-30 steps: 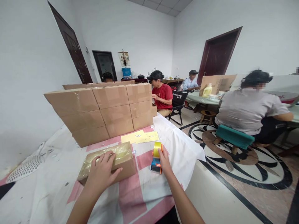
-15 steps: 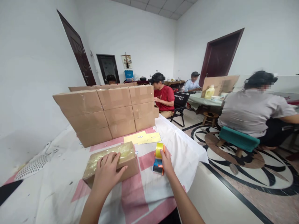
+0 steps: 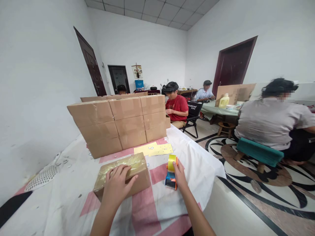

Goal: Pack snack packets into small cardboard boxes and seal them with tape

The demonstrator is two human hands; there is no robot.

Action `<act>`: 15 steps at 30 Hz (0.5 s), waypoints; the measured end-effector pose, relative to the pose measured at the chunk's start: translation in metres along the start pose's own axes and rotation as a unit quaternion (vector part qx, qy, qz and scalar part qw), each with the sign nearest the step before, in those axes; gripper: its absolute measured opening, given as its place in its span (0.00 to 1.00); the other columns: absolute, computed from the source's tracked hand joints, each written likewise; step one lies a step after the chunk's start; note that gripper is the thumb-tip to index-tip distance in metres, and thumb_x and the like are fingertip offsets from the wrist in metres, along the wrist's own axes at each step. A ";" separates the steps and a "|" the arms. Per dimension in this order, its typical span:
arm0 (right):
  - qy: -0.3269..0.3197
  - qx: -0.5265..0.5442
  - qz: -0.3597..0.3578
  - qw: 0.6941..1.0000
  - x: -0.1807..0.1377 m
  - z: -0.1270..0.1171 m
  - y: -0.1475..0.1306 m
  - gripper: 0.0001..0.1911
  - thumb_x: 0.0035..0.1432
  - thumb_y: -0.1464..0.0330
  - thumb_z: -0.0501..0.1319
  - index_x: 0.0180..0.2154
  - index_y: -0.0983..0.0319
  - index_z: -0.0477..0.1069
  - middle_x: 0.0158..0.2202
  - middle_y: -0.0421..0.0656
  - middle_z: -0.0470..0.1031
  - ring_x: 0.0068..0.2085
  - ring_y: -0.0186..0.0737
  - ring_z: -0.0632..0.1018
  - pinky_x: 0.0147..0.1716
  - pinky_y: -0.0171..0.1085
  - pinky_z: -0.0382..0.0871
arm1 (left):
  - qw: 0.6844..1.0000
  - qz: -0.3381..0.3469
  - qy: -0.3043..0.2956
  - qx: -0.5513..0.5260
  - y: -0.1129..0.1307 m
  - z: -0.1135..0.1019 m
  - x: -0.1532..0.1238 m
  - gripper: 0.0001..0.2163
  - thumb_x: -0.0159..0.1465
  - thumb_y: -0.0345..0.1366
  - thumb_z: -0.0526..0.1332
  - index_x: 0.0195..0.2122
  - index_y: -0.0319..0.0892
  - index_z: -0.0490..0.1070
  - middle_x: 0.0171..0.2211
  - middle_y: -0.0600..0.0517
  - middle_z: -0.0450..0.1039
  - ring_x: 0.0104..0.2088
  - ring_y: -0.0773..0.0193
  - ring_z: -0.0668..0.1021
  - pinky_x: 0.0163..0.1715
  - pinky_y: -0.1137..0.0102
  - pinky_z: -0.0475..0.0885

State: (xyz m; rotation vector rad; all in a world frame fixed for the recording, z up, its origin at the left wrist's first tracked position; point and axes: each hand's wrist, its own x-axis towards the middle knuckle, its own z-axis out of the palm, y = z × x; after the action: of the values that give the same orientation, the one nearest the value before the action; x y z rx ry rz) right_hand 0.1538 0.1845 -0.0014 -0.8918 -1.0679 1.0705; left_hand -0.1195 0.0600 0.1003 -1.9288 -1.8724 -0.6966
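A cardboard box lies on the cloth in front of me, with shiny yellowish tape along its top. My left hand rests on it, fingers laid apart over the top and thumb out toward the near side. To the right, my right hand is closed around the side of a tape dispenser in blue and orange, which carries a yellow roll of tape. The dispenser is beside the box and apart from it; whether it touches the cloth I cannot tell.
Cardboard boxes are stacked like a wall across the table's far side. Yellow paper sheets lie before them on the white and pink tablecloth. Beyond sit several people, including one in a red shirt and one on a green-topped stool.
My view has tilted up slightly, so everything sits a little lower and further right in the picture. Left hand stays on the box, right hand on the tape dispenser.
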 end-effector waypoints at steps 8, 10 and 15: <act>0.025 -0.030 -0.002 0.999 -0.003 0.001 -0.003 0.27 0.60 0.42 0.59 0.39 0.59 0.77 0.34 0.45 0.79 0.38 0.48 0.78 0.38 0.41 0.71 | 0.997 -0.022 0.068 0.032 0.008 -0.002 -0.006 0.17 0.68 0.48 0.57 0.51 0.45 0.75 0.52 0.43 0.78 0.53 0.47 0.77 0.57 0.52 0.58; 0.024 -0.044 -0.003 0.999 -0.004 0.000 -0.004 0.29 0.60 0.41 0.57 0.32 0.60 0.76 0.29 0.44 0.76 0.33 0.46 0.75 0.33 0.40 0.68 | 0.996 -0.026 0.087 0.027 0.009 -0.005 -0.007 0.16 0.69 0.48 0.57 0.51 0.45 0.75 0.52 0.44 0.79 0.52 0.48 0.77 0.58 0.53 0.58; 0.011 -0.071 -0.032 0.997 -0.017 0.001 -0.010 0.32 0.60 0.38 0.55 0.21 0.57 0.67 0.21 0.40 0.66 0.26 0.41 0.67 0.27 0.40 0.61 | 0.990 -0.014 0.141 -0.013 0.012 -0.005 -0.023 0.11 0.68 0.42 0.59 0.45 0.46 0.77 0.49 0.45 0.80 0.51 0.49 0.79 0.55 0.54 0.60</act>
State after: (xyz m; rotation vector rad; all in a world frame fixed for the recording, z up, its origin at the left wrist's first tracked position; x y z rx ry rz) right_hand 0.1528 0.1659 0.0047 -0.9742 -1.1577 0.9386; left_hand -0.1076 0.0377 0.0923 -1.7179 -1.7268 -0.9518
